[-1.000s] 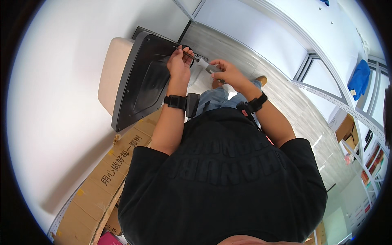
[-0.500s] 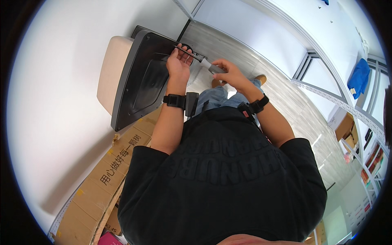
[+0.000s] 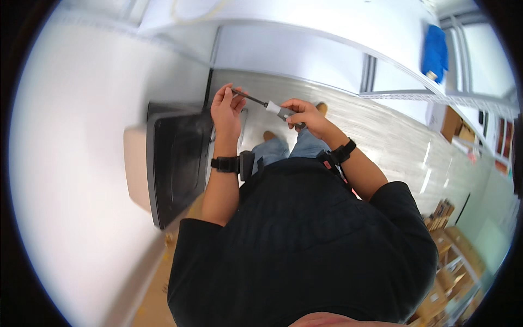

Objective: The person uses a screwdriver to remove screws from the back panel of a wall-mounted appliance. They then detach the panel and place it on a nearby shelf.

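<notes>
A screwdriver with a grey-and-white handle and a long dark shaft lies across the space between my hands. My right hand is wrapped round its handle. At the far end of the shaft, my left hand has its thumb and fingertips closed on the tip, palm turned up; whether a small screw sits there is too small to tell. Left of my left hand, a black plastic panel with a beige padded side, like an upended chair seat, stands by the white wall.
Cardboard lies at the lower left below the seat. A white table with metal framing spans the far side, and a blue cloth hangs at the far right. Boxes and shelving stand at the lower right.
My view has swung to the right, so the seat sits lower in the picture. The screwdriver and both hands have moved away from the black panel; the left fingers now close on the tip.
</notes>
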`<state>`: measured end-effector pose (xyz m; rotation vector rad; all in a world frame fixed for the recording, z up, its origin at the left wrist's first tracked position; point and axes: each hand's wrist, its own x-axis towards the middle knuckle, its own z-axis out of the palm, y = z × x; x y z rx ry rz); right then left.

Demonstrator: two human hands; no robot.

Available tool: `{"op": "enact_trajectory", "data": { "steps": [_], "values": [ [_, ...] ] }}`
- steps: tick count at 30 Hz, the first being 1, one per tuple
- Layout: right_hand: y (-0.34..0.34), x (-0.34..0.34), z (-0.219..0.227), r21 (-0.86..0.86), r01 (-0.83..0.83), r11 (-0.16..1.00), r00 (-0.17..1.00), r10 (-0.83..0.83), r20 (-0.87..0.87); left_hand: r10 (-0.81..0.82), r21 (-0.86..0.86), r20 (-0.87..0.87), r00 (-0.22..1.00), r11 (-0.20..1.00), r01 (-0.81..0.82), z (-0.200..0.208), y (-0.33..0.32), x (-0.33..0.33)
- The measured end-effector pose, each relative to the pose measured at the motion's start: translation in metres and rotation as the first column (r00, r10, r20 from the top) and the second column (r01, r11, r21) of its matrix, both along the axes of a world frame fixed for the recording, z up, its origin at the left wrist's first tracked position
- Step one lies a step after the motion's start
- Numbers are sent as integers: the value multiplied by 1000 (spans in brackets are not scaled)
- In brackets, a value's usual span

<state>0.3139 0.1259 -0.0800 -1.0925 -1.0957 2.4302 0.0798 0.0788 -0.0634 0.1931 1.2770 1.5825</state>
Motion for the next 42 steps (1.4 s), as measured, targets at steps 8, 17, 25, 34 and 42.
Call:
{"op": "enact_trajectory", "data": {
  "steps": [8, 17, 25, 34, 42],
  "values": [
    [53, 128, 45, 13, 331, 943, 940, -328, -97, -386, 72, -47, 921, 919, 389, 43, 128, 92],
    [133, 240, 60, 80, 552, 830, 827, -533, -179, -374, -85, -693, 617, 891, 446, 59, 253, 220],
    [181, 262, 69, 68, 555, 829, 828, -542, -144, -191, -160, -979, 75, 939, 304, 31, 302, 263],
    [187, 266, 62, -2, 525, 851, 841, -520, -148, -182, -173, -983, 25, 963, 205, 27, 307, 274],
    [187, 262, 64, 21, 503, 864, 858, -496, -134, -131, -107, -988, 77, 960, 259, 24, 305, 270]
  ]
}}
